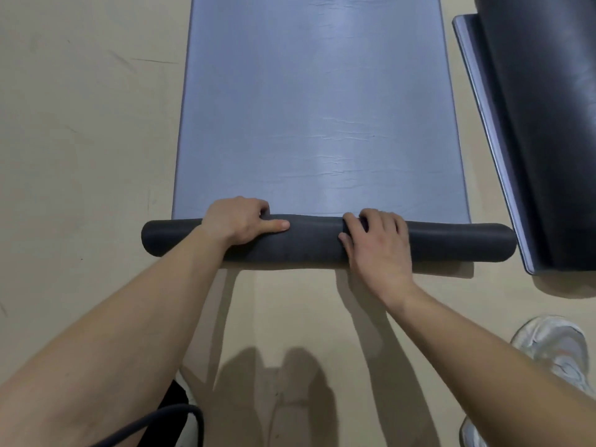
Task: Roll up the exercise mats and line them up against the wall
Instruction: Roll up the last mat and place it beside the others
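Grey-blue mat [316, 108] lies flat on the floor [80, 124], its near end a thin dark roll [309, 245]. Left hand [240, 221] and right hand [377, 250] curl over the roll's middle, so uneven pushing could skew it and the unheld ends could loosen.

Smooth beige matte floor [80, 124] fills view. Thin dark scratch [151, 61] and faint scuffs on left part. Soft grey shadows [283, 382] on near floor at bottom centre, edges blurred. Light even, diffuse. Dark curved cable [177, 408] at bottom left.
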A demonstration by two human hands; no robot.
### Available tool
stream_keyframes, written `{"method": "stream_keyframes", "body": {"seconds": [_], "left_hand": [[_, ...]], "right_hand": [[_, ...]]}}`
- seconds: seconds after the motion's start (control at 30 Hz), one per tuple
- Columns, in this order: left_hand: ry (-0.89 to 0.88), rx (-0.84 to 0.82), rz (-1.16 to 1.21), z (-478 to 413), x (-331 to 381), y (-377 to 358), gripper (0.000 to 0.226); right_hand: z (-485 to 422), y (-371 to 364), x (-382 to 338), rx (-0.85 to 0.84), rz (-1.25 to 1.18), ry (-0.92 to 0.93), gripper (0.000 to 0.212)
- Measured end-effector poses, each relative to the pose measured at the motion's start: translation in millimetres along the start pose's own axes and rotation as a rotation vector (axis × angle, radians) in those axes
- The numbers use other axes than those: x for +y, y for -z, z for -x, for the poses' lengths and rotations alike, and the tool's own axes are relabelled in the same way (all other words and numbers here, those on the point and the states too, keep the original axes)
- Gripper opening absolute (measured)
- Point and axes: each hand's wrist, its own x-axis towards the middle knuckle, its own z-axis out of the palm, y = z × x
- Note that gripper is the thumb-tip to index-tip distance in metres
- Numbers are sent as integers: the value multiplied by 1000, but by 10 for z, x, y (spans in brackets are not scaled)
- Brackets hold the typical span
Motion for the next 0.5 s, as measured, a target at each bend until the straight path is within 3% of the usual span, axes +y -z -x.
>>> {"method": "stream_keyframes", "body": {"seconds": [0.07, 0.13, 0.2, 0.23, 0.33, 0.43, 0.5], "left_hand": [[41, 179, -76, 13, 92, -74, 58], [48, 517, -129, 135, 269, -281, 41], [-39, 756, -90, 275, 414, -579, 34], [-75, 753, -50, 324, 447, -701, 48], [-130, 471, -178, 325, 360, -808, 111], [-252, 400, -122, 169, 231, -605, 104], [-272, 343, -18, 70, 197, -423, 98]], "right_hand": [[-16, -86, -43, -146, 6, 26, 78], [-228, -81, 29, -356, 45, 69, 108], [-482, -61, 103, -492, 43, 114, 118], [-574, -62, 111, -515, 30, 135, 118], [-576, -83, 96, -455, 55, 157, 112], [-263, -125, 71, -225, 70, 129, 103], [-189, -147, 61, -204, 83, 121, 99]]}}
